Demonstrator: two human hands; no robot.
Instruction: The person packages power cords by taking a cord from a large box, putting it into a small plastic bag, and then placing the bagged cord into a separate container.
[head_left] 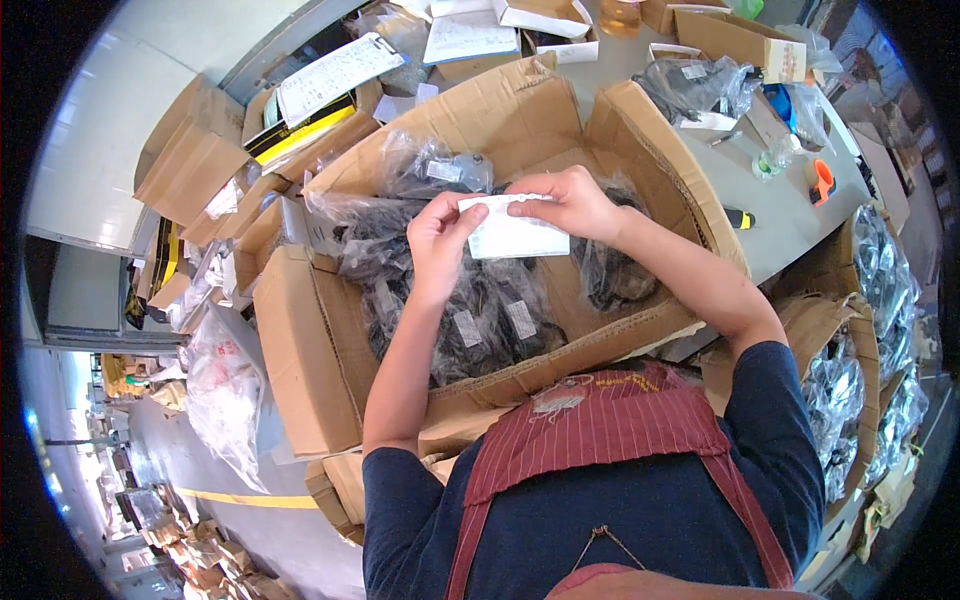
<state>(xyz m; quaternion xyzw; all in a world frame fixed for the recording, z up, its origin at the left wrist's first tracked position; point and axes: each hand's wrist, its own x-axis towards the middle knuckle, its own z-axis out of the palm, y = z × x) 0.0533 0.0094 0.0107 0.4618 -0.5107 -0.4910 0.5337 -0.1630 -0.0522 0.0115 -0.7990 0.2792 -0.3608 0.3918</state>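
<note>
Between both hands I hold a small white paper sheet [520, 238] by its upper edge, above an open cardboard box [330, 320]. My left hand [440, 240] pinches the sheet's left corner with thumb and fingers. My right hand [575, 205] grips the top edge further right, its thumb on the paper. Below them, the box holds several clear plastic bags [465, 320] with dark parts inside, some bearing white labels. Another bagged dark part [615, 275] lies in the right side of the box, partly behind my right forearm.
A clipboard with papers [340, 75] lies at the back left, near smaller cartons [190, 150]. On the grey table [790, 215] to the right are an orange tool [822, 182] and a bagged dark item [695, 88]. Boxes of bagged parts [835, 390] stand at the right.
</note>
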